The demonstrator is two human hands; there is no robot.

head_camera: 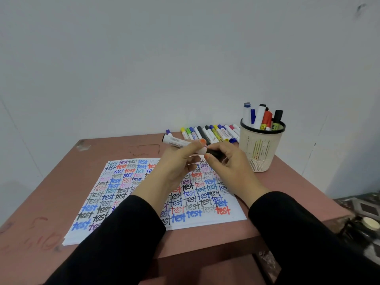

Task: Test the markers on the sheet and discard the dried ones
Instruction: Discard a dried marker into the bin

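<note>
Sheet [115, 182] flat on scuffed pink table [61, 161], white wall [144, 58] behind.

Soft, even, medium-bright light; wall [185, 58] reads flat grey-blue, dimmer at its left edge. Faint diffuse shadow under the right hand [232, 167] on the sheet [123, 182]. Wide-angle bend: counter [51, 192] edges splay, wall seams lean outward. Sleeves [115, 243] crush to plain black. Floor [366, 212] beyond the counter's near right corner is smeared. Sheet lettering sharp; marker [176, 140] label print too soft to read.
</note>
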